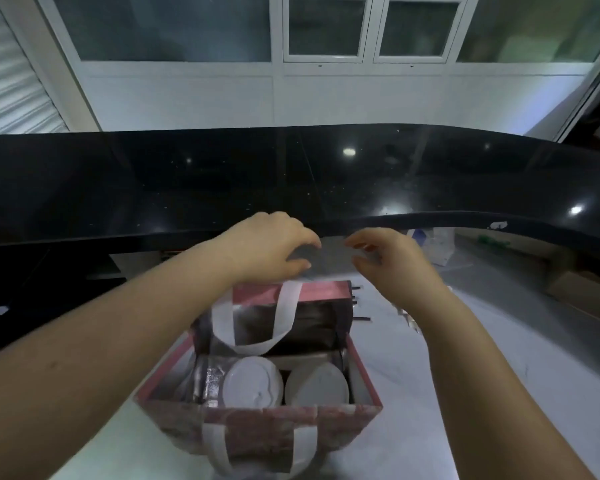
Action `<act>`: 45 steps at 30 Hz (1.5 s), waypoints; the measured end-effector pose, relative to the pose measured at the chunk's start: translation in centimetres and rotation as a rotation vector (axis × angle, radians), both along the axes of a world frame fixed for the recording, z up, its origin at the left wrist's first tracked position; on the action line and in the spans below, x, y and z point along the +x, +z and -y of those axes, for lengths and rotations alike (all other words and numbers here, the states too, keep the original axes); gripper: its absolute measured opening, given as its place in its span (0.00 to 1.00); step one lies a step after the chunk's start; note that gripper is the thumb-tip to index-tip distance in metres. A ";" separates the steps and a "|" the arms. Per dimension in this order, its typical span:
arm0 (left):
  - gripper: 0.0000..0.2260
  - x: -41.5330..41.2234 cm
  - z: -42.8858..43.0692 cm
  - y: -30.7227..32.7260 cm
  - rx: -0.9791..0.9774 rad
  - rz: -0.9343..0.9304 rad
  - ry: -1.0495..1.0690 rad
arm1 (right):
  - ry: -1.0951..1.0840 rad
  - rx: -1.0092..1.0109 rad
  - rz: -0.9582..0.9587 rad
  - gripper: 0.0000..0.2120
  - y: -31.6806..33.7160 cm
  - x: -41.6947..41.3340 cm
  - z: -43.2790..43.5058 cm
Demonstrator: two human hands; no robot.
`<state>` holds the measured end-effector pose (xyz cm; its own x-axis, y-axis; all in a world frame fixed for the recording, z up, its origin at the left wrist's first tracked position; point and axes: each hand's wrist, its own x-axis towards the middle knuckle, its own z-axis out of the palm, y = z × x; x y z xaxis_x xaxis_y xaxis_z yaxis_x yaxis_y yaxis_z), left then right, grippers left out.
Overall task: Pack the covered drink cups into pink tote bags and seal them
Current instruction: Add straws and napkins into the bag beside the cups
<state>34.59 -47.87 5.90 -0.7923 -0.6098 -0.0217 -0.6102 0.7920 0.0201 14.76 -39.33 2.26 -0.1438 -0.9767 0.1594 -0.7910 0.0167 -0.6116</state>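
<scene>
1. the tote bag (257,424) was pink outside, mottled with a darker pink pattern.
2. its lining (205,379) was shiny silver foil.
3. its handles (253,320) were plain white.
4. the 2 cup lids (252,382) were white.
5. the counter (222,174) was glossy black with tiny pale specks.

White counter (465,382): pink tote bag (257,422) (top open).

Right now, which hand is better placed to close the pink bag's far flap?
Probably the left hand: its fingers are by the far flap, at its top edge, while the right hand hovers apart, holding nothing.
</scene>
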 end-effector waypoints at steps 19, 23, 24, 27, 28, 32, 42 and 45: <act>0.23 0.6 8.3 -10.3 0.309 0.289 -0.382 | 0.155 0.336 0.001 0.17 -15.4 -2.4 8.1; 0.26 1.6 9.2 -10.8 0.516 0.142 -0.205 | 0.147 0.331 -0.189 0.18 -18.2 -2.0 10.4; 0.26 1.6 9.4 -10.9 0.564 0.125 -0.170 | 0.153 0.338 -0.202 0.19 -18.7 -1.8 10.8; 0.28 1.3 10.2 -11.2 0.783 0.096 -0.041 | 0.165 0.312 -0.237 0.19 -19.7 -1.2 11.6; 0.29 1.2 10.4 -11.3 0.833 0.102 -0.029 | 0.166 0.288 -0.256 0.19 -19.9 -1.0 11.7; 0.29 1.0 10.5 -11.3 0.670 0.184 -0.138 | 0.180 0.234 -0.286 0.17 -20.2 -0.7 12.0; 0.21 3.1 11.1 -16.2 0.244 0.160 -0.329 | 0.143 0.140 -0.228 0.07 -20.9 0.2 11.0; 0.20 4.0 10.6 -17.3 0.146 0.141 -0.347 | 0.135 0.133 -0.229 0.04 -21.0 0.0 10.8</act>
